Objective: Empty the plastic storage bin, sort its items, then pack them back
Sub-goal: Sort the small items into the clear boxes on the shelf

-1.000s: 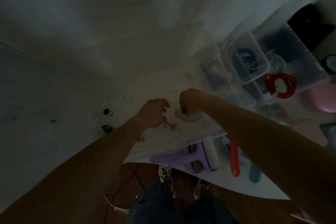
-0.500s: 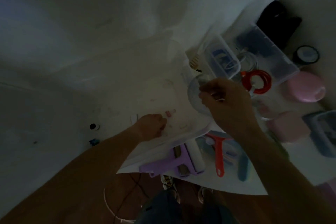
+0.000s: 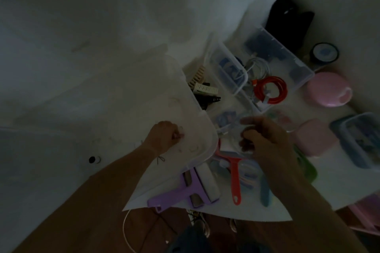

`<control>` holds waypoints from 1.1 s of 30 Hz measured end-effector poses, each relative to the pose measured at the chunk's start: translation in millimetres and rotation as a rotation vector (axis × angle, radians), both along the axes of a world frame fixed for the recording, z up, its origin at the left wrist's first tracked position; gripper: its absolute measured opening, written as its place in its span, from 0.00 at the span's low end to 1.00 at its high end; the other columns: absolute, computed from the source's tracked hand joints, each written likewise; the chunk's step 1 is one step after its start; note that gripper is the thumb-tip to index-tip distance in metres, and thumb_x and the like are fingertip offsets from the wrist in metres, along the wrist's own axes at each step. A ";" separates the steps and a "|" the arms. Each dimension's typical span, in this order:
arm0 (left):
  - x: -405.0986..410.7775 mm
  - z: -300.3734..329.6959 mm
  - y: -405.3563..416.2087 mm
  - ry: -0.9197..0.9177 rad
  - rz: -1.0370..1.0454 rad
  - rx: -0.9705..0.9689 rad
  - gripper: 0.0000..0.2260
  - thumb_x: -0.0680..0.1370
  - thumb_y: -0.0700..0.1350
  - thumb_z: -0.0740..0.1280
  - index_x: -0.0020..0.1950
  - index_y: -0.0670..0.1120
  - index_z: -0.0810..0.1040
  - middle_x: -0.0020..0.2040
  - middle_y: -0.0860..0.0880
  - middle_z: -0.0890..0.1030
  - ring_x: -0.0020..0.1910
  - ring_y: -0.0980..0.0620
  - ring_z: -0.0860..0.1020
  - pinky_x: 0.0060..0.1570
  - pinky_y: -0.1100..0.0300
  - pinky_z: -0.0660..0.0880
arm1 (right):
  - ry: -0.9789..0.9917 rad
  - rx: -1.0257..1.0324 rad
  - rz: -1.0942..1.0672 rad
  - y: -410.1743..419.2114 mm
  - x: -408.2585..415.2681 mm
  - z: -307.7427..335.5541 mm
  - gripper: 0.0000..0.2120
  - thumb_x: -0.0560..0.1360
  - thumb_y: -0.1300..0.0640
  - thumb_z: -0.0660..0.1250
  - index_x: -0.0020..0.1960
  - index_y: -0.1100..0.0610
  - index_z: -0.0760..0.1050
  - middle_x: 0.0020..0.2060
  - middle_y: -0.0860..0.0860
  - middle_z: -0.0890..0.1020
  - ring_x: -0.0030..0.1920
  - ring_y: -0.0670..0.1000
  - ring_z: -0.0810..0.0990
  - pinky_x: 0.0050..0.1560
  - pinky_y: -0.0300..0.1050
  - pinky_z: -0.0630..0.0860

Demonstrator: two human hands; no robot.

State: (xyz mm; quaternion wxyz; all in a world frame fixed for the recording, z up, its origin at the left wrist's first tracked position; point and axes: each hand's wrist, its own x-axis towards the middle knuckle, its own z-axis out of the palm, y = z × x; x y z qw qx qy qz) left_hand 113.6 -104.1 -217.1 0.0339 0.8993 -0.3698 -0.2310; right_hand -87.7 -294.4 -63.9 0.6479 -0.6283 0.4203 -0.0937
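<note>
Nearest, at the worktop (image 3: 320,187) edge: a purple lint roller (image 3: 191,189), a red-handled scraper (image 3: 234,178) and a blue handle (image 3: 265,195), side by side. Just beyond, right hand (image 3: 265,141) raised over these, fingers curled round a small clear round container (image 3: 240,141); contents too blurred to tell. Green item (image 3: 306,166) partly hidden behind the right forearm. Left hand (image 3: 163,135) down on a flat translucent lid (image 3: 181,113), fingers (image 3: 176,134) bunched, pinching something small and pinkish; too dim to name. A small dark loop of thread (image 3: 160,159) by the left wrist. A little black cap (image 3: 93,159) well apart to the left.

Farther on, past the lid's edge: plastic storage bin (image 3: 302,80) open, clear-walled, a smaller clear tub (image 3: 230,70) standing inside it with blue items in it. Combs and dark clips (image 3: 203,88) in the bin's left part; a red coiled cable (image 3: 270,90) and white cable (image 3: 259,65) between tub and far wall. To the right of the bin: pink round bowl (image 3: 329,92), pink box (image 3: 314,137), blue-rimmed container (image 3: 357,139). Farthest: roll of dark tape (image 3: 324,53) and a black object (image 3: 287,18) near the wall.
</note>
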 end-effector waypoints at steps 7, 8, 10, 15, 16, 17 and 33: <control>-9.2 0.4 -4.5 -0.003 0.137 -0.069 0.20 0.68 0.60 0.59 0.36 0.42 0.77 0.38 0.43 0.81 0.40 0.41 0.79 0.39 0.55 0.74 | 0.026 0.106 -0.027 -15.8 -13.5 -12.0 0.08 0.77 0.66 0.66 0.49 0.54 0.80 0.38 0.54 0.83 0.37 0.53 0.83 0.38 0.45 0.80; -8.0 0.2 -2.8 -0.002 0.154 -0.084 0.22 0.66 0.61 0.59 0.35 0.42 0.78 0.37 0.43 0.81 0.39 0.41 0.79 0.38 0.53 0.76 | 0.031 0.126 -0.038 -18.5 -15.4 -14.5 0.08 0.76 0.66 0.67 0.48 0.56 0.80 0.38 0.56 0.83 0.37 0.53 0.82 0.38 0.45 0.80; -7.0 5.5 -3.3 0.028 0.190 -0.051 0.19 0.66 0.59 0.64 0.36 0.42 0.79 0.39 0.43 0.82 0.40 0.41 0.80 0.40 0.54 0.75 | 0.052 0.148 -0.065 -25.7 -20.0 -19.1 0.06 0.75 0.67 0.68 0.47 0.57 0.81 0.38 0.57 0.84 0.37 0.52 0.82 0.41 0.48 0.80; -10.8 14.2 -8.3 0.022 0.221 -0.050 0.17 0.70 0.46 0.73 0.31 0.49 0.66 0.35 0.47 0.77 0.39 0.44 0.77 0.36 0.59 0.64 | 0.093 0.199 -0.121 -44.2 -27.0 -26.3 0.06 0.73 0.68 0.70 0.48 0.60 0.80 0.40 0.59 0.86 0.37 0.52 0.80 0.33 0.40 0.76; -10.5 16.1 -9.5 0.024 0.226 -0.050 0.18 0.70 0.46 0.74 0.30 0.49 0.65 0.35 0.48 0.77 0.38 0.44 0.77 0.36 0.59 0.65 | 0.102 0.222 -0.153 -47.7 -27.5 -28.5 0.07 0.72 0.69 0.70 0.50 0.62 0.79 0.41 0.60 0.85 0.37 0.52 0.79 0.29 0.37 0.74; -10.2 18.3 -11.0 0.047 0.247 -0.056 0.18 0.69 0.45 0.75 0.30 0.50 0.65 0.35 0.47 0.78 0.38 0.45 0.78 0.36 0.58 0.68 | 0.107 0.254 -0.197 -51.0 -28.3 -31.3 0.09 0.72 0.69 0.70 0.52 0.63 0.78 0.42 0.61 0.85 0.37 0.53 0.79 0.26 0.36 0.73; -25.6 36.7 -54.2 1.029 0.808 -0.367 0.22 0.70 0.29 0.72 0.64 0.32 0.73 0.58 0.33 0.79 0.56 0.38 0.79 0.44 0.56 0.82 | 0.120 0.393 -0.470 -63.0 -59.6 -70.3 0.15 0.70 0.67 0.74 0.55 0.58 0.78 0.33 0.57 0.84 0.32 0.51 0.81 0.32 0.41 0.78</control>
